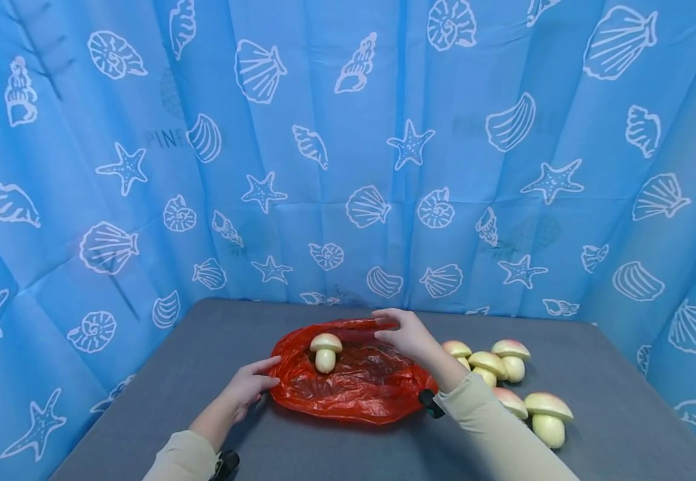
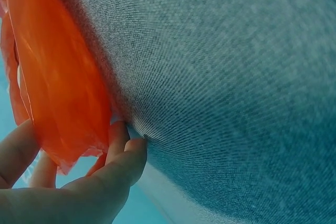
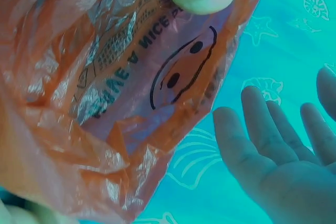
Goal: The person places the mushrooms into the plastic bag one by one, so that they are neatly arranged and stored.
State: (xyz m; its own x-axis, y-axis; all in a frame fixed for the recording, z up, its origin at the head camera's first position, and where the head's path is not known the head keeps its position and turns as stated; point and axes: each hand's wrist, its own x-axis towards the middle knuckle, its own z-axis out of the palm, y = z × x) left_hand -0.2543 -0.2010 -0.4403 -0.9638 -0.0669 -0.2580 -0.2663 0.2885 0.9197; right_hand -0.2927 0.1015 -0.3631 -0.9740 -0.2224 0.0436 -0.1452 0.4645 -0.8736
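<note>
Grey tabletop, red bag between hands

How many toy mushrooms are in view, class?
6: one toy mushroom in the open red plastic bag, three beyond the right sleeve, two nearer, beside it. Sleeve or bag may hide more.

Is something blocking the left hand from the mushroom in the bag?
Yes, the left side of the red bag stands between the left hand and the mushroom. The bag is open on top, though.

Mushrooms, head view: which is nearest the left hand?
The lone mushroom surrounded by the red bag; the other mushrooms sit outside it, on the table.
</note>
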